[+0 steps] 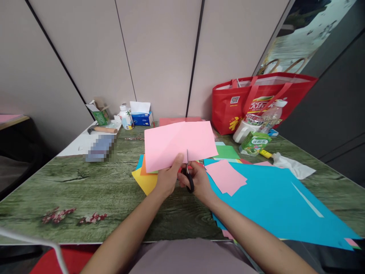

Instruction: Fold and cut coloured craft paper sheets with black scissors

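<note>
My left hand (168, 176) pinches the lower edge of a pink sheet of paper (179, 142), holding it up over the table. My right hand (199, 179) grips black-handled scissors (188, 175), whose blades point up into the bottom edge of the pink sheet. Both hands hover above a stack of coloured paper: a yellow sheet (145, 180), an orange one, and a large blue sheet (273, 201) with a smaller pink piece (226, 177) lying on it.
The green wood-patterned table (85, 190) carries a green sheet (226, 152), a red shopping bag (256, 101), a water bottle (272, 113), a green carton (255, 142), crumpled tissue (293, 165), a blue tissue box (142, 117), a small bottle (125, 117) and a hammer (102, 129).
</note>
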Available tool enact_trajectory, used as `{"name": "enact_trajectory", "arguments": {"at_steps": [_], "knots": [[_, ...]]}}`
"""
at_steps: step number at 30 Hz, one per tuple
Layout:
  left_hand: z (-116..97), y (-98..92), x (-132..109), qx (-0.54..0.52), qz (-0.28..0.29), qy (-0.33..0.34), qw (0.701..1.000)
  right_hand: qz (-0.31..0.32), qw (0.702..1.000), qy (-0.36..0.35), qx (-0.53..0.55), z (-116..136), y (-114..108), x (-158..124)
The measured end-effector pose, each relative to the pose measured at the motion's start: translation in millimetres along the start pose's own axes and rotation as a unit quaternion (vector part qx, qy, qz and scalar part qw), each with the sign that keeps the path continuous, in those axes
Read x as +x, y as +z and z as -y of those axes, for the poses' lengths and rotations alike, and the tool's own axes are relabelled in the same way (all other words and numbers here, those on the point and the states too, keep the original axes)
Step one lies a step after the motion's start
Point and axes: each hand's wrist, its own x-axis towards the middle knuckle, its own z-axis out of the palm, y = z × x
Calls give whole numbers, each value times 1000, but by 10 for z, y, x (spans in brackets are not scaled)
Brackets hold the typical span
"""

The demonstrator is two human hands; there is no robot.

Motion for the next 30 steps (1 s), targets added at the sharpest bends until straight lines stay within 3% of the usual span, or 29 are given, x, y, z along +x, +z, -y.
{"name": "enact_trajectory", "arguments": {"at_steps": [3,13,30], "knots": [[26,-4,13,-11,35,21,999,3,1000,-26,4,34,-4,8],[103,-21,26,-16,75,30,997,-15,999,-33,-4,77,-40,28],[120,-37,52,17,67,10,998,-16,999,-35,-22,80,-34,26]]}}
